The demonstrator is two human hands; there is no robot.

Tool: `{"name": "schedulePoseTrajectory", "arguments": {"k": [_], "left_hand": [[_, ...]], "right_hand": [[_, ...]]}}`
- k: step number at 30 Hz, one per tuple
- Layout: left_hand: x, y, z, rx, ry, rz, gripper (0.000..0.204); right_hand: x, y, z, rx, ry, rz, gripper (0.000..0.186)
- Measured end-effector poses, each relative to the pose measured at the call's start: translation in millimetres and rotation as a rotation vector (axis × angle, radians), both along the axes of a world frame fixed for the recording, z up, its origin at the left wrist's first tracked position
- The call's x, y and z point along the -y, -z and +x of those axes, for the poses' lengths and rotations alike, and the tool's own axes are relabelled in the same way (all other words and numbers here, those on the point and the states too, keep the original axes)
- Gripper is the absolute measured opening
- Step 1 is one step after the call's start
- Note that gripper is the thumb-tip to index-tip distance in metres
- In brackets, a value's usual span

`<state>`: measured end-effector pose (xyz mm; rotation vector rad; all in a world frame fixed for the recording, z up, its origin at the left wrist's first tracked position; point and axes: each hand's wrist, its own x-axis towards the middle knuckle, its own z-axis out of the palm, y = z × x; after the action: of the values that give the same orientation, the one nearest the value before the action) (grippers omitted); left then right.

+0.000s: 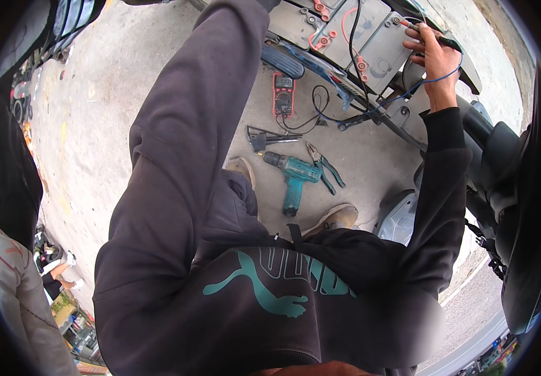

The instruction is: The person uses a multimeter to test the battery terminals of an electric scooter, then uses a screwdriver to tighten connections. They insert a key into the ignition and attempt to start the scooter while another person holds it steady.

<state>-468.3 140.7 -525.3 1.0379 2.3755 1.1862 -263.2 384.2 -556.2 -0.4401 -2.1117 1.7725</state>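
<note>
My right hand (440,61) is closed around a test probe (408,24), its red end touching or close to a terminal at the corner of a grey battery (380,59). Several such batteries sit side by side in an opened vehicle, with red covers on some terminals. From near this hand a blue wire (430,81) trails down across the frame's edge. A red and black multimeter (283,95) lies on the ground with its display on and dark leads running off it. My left arm (201,81) stretches to the top edge, and its hand is beyond the picture.
On the concrete lie a teal cordless drill (295,174), pliers (325,167) and a hex key set (267,137). My shoes stand beside these tools. Black vehicle parts (502,150) fill the right side. Another person's sleeve (16,288) shows at the left.
</note>
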Motion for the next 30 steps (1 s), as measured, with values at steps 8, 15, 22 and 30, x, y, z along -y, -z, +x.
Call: {"name": "schedulePoseTrajectory", "arguments": {"k": [8, 15, 22, 30], "left_hand": [[-0.6, -7.6, 8.8, 0.0, -0.017, 0.041, 0.034], [5.6, 15.6, -4.4, -0.367, -0.015, -0.174, 0.041], [6.8, 3.4, 2.3, -0.085, -0.032, -0.042, 0.045], [0.2, 1.7, 0.2, 0.038, -0.011, 0.08, 0.041]], "right_hand": [[0.0, 3.8, -0.5, 0.007, 0.039, 0.028, 0.036], [7.5, 1.8, 0.6, -0.017, 0.066, -0.03, 0.037], [6.6, -3.2, -0.3, 0.015, 0.045, -0.032, 0.035], [-10.8, -14.6, -7.8, 0.162, -0.016, -0.184, 0.034]]}}
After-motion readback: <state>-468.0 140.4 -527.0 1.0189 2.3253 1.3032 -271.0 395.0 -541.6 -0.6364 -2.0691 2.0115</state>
